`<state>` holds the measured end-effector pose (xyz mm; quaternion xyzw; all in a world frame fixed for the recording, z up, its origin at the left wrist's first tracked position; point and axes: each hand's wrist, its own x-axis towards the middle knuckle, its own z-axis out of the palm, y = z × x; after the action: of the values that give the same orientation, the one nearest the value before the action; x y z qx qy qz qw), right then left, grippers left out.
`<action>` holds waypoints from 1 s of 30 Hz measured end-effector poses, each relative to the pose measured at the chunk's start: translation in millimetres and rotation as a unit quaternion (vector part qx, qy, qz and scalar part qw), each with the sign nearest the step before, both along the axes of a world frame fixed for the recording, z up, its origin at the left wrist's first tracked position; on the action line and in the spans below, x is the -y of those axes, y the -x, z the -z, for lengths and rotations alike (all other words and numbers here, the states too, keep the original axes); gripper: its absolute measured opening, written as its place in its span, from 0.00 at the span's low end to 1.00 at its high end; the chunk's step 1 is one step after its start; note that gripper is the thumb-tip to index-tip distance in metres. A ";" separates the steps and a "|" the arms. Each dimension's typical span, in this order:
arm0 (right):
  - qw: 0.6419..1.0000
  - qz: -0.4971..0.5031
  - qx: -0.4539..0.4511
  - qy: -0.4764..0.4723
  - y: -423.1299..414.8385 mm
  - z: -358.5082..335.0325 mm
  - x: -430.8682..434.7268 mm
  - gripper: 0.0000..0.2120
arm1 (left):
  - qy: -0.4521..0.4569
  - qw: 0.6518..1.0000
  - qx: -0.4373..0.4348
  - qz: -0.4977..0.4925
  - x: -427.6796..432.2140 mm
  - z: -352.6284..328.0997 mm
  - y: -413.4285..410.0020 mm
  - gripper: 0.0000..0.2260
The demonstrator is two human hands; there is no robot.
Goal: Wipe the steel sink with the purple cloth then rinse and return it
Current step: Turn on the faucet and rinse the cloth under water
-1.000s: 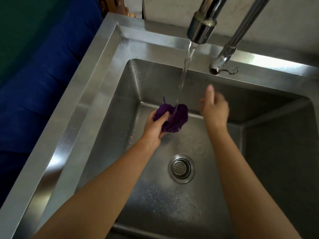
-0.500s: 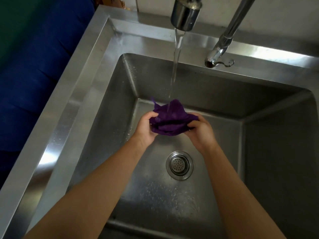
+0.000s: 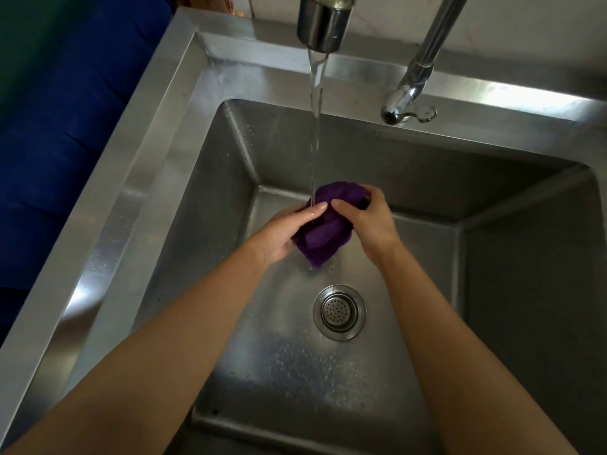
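From the head view, the purple cloth (image 3: 323, 233) is bunched up between the two hands, held above the floor of the steel sink (image 3: 184, 205) and behind the round drain strainer (image 3: 339, 312). The left hand (image 3: 282, 233) clasps its left side and the right hand (image 3: 368, 221) clamps over its top and right side, fingertips nearly meeting. Water from the tap (image 3: 323, 23) falls onto the cloth where the hands meet.
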<state>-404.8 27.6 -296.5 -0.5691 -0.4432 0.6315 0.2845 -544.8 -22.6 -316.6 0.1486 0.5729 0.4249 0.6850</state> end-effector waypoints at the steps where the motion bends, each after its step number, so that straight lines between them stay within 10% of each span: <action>1: 1.000 -0.002 0.025 0.005 -1.2 -0.3 -3.9 0.23 | -0.017 1.000 -0.019 -0.016 -1.6 -1.2 0.7 0.05; 9: 0.980 -0.056 0.181 -0.062 -2.5 -3.7 -1.2 0.12 | -0.076 0.908 -0.405 0.083 -8.7 -6.8 10.2 0.17; 14: 0.996 0.017 0.089 -0.012 6.1 -10.1 -4.3 0.18 | -0.121 0.911 -0.388 0.064 -8.1 -18.8 12.1 0.15; 21: 0.996 0.048 -0.043 0.065 26.9 -24.0 -1.0 0.17 | -0.065 0.991 -0.098 -0.063 -6.4 -15.8 2.8 0.13; 30: 0.960 -0.043 0.203 -0.188 51.3 -32.0 25.3 0.17 | 0.039 0.984 -0.013 -0.175 -20.8 -14.1 -17.7 0.26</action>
<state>-456.1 2.3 -264.6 -0.6022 -0.6262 0.4195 0.2630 -527.1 -1.8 -302.6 0.0246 0.6155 0.5133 0.5976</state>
